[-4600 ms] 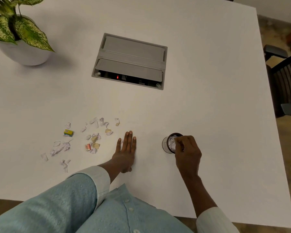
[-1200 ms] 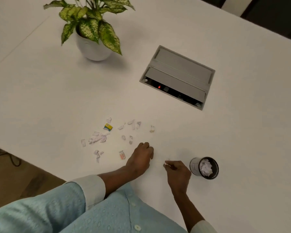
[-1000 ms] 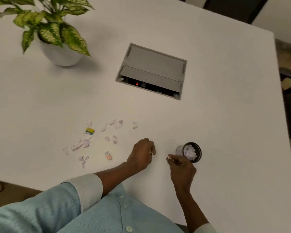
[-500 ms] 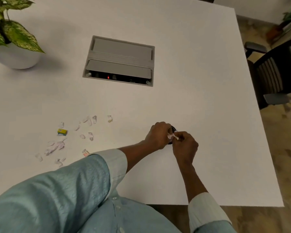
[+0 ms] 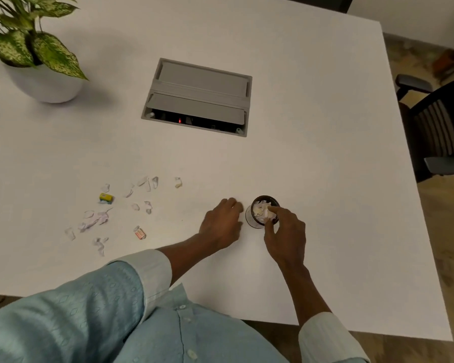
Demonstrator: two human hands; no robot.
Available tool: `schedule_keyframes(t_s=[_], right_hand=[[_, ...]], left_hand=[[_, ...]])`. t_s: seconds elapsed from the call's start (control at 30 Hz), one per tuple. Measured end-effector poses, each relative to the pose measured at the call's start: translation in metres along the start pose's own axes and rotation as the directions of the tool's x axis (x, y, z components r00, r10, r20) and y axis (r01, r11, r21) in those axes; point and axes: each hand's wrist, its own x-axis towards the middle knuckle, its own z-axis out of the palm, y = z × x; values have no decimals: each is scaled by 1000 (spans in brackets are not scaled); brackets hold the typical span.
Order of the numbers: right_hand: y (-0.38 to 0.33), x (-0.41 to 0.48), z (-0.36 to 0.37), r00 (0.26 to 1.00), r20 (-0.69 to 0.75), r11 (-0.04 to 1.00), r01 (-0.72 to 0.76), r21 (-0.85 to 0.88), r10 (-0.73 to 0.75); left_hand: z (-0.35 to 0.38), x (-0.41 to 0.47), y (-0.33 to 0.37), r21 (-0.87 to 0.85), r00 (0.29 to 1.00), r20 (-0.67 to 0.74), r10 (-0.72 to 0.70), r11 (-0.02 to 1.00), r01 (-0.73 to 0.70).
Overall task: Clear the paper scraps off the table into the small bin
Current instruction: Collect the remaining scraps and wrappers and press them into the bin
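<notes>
1. Spanning nearly the whole view, white table (image 5: pixel 312 153) carries everything; potted plant (image 5: pixel 45 74) and grey cable box (image 5: pixel 198 96) sit far back, out of the work.
2. Left hand (image 5: pixel 220 226) rests loosely curled, holding nothing, just beside the bin, probably to steady it.
3. Right hand (image 5: pixel 286 231) pinches over the rim, fingertips on paper at the mouth, likely dropping it.
4. Small bin (image 5: pixel 254 222) stands near the front edge, within easy reach, already quite full.
5. Paper scraps (image 5: pixel 95 221) lie scattered to the left, well apart from bin.

Past my left fingers (image 5: pixel 233 205) lie white and lilac scraps (image 5: pixel 95 221), one yellow piece (image 5: pixel 106 197), one orange (image 5: pixel 140 233); under my right fingertips (image 5: pixel 271 212), the black-rimmed bin (image 5: pixel 254 223) holds white and cream paper.
</notes>
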Motion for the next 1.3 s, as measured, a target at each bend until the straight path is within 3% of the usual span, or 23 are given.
schedule_keyframes(t_s=[0.1, 0.2, 0.37, 0.57, 0.73, 0.87, 1.0, 1.1, 1.3], right_hand=[[6, -7, 7, 983, 163, 989, 105, -102, -88], [10, -6, 16, 943, 325, 968, 146, -203, -74], [12, 2, 26, 892, 450, 927, 196, -320, -34], [8, 8, 27, 881, 471, 903, 237, -359, -43], [-2, 10, 21, 932, 364, 957, 106, -269, -1], [-16, 3, 16, 975, 131, 928, 211, -306, -178], [-45, -8, 27, 930, 55, 913, 367, -177, -363], [-81, -18, 49, 882, 102, 879, 468, -88, -459], [-144, -31, 116, 769, 461, 869, 494, 12, -444]], left_hand=[[13, -30, -39, 137, 997, 78, 7, 990, -17], [29, -63, -78, 274, 984, 171, 43, 957, -90], [45, -109, -119, 341, 965, 262, -13, 937, -80], [49, -114, -124, 345, 941, 332, -61, 937, -61], [51, -114, -124, 339, 939, 332, -90, 940, -30], [50, -116, -128, 315, 944, 321, -81, 949, -26], [48, -125, -138, 291, 952, 304, -44, 956, -49], [51, -140, -147, 278, 960, 277, -43, 960, -37], [59, -177, -170, 248, 970, 241, -28, 968, -34]])
